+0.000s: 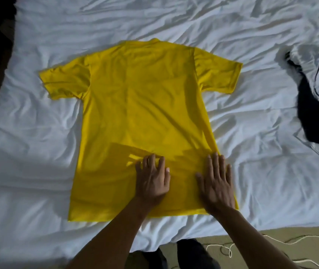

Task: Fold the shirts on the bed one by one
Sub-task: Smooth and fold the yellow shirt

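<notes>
The bed (pixel 38 133) (white sheet, creased) carries a yellow shirt (pixel 141 103) spread flat, collar far. At right lies a dark-and-white heap (pixel 314 90), perhaps more shirts. The left hand (pixel 152 179) and right hand (pixel 216 181) press flat, fingers straight, apart, near the shirt's hem.

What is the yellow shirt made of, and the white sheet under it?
The yellow shirt looks like thin, smooth knit cloth, maybe polyester or cotton: it drapes flat with soft ripples and a slight sheen. The white sheet looks like woven cotton-type fabric, matte, holding many sharp creases. The exact fibre cannot be told.
</notes>
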Demonstrator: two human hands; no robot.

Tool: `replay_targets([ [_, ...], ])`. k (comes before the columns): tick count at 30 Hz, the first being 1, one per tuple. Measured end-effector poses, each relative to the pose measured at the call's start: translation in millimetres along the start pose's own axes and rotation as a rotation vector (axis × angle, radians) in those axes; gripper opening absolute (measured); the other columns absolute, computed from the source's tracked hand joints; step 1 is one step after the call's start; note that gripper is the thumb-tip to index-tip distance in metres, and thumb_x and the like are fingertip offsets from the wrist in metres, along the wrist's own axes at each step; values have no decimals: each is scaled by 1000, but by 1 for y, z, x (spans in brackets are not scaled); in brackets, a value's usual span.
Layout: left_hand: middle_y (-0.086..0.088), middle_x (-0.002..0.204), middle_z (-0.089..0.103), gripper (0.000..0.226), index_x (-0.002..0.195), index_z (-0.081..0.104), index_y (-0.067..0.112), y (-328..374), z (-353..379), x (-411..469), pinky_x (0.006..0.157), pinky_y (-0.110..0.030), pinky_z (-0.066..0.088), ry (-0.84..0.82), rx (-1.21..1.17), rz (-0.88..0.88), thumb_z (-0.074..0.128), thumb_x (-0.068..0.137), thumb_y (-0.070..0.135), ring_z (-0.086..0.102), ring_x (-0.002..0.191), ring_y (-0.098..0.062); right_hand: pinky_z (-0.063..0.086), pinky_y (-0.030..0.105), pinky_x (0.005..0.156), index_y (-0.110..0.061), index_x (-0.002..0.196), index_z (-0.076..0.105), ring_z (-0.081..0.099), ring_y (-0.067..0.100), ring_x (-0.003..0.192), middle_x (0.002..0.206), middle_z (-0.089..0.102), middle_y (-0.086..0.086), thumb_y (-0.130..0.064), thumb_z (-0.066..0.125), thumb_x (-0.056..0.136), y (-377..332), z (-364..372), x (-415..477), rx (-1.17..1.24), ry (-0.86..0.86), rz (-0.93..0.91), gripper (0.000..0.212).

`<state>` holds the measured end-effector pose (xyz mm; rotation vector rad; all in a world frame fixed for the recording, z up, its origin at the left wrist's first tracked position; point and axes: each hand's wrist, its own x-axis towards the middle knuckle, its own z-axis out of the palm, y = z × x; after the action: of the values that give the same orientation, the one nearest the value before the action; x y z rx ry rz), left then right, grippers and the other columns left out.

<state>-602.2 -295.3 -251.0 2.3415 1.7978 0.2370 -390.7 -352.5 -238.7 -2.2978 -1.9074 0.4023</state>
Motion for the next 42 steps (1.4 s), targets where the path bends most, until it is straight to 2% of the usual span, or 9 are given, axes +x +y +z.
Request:
replay_targets([
  [6, -9, 98, 62, 23, 103, 65, 17, 55, -5, 101, 74, -45, 46, 110, -139, 57, 51, 99, 34, 60, 92, -35, 16, 53, 127, -6, 157, 38, 26, 37, 154, 164, 34, 18, -47, 23, 107, 16, -34, 81, 56, 28, 44, 67],
  [10, -9, 86, 62, 28, 91, 62, 15, 95, 1, 176, 61, -42, 50, 93, -190, 16, 52, 94, 41, 63, 78, -35, 47, 53, 101, -8, 140, 58, 51, 37, 126, 139, 59, 15, -35, 40, 105, 28, -56, 161, 76, 121, 53, 47],
  [19, -10, 91, 69, 39, 100, 65, 13, 126, 0, 305, 57, -38, 56, -163, -95, -323, 83, 75, 38, 72, 75, -36, 53, 47, 74, -6, 104, 76, 62, 44, 86, 93, 65, 20, -9, 62, 99, 36, -79, 355, 311, 194, -66, 16],
  [24, -5, 59, 65, 39, 68, 67, 15, 119, 19, 326, 41, -29, 49, -153, -27, -335, 96, 45, 26, 65, 47, -29, 47, 40, 93, -1, 123, 71, 64, 41, 107, 120, 64, 22, -8, 62, 97, 11, -75, 438, 415, 108, -55, 28],
  [29, -3, 56, 65, 34, 60, 66, 15, 109, 32, 328, 43, -27, 50, -195, -118, -351, 98, 49, 22, 65, 47, -23, 43, 40, 104, -6, 149, 49, 52, 37, 133, 151, 50, 16, -20, 56, 102, -16, -69, 487, 411, 20, -20, 50],
  [32, -10, 70, 72, 20, 73, 70, 13, 97, 29, 330, 57, -36, 53, -185, -178, -335, 87, 72, 22, 70, 65, -32, 47, 44, 93, -12, 143, 55, 55, 40, 124, 141, 55, 15, -27, 54, 103, -22, -66, 502, 361, -19, 52, 43],
  [34, -15, 79, 71, 21, 74, 61, 14, 86, 23, 331, 65, -44, 44, -164, -355, -361, 68, 91, 25, 65, 78, -40, 46, 44, 88, -7, 126, 64, 57, 42, 116, 128, 60, 19, -25, 52, 103, -25, -65, 504, 368, -9, 63, 32],
  [37, -7, 58, 54, 35, 64, 42, 11, 62, 6, 323, 58, -45, 35, -106, -633, -407, 63, 89, 27, 50, 61, -32, 44, 41, 87, -4, 115, 68, 58, 40, 110, 119, 63, 20, -22, 53, 102, -39, -68, 504, 457, 47, 65, 26],
  [42, -8, 51, 43, 38, 66, 50, 2, 13, -22, 304, 54, -41, 29, -69, -991, -590, 67, 81, 33, 33, 56, -21, 39, 36, 83, -1, 111, 71, 60, 38, 107, 111, 67, 22, -14, 57, 101, -87, -67, 502, 602, 33, -3, 22],
])
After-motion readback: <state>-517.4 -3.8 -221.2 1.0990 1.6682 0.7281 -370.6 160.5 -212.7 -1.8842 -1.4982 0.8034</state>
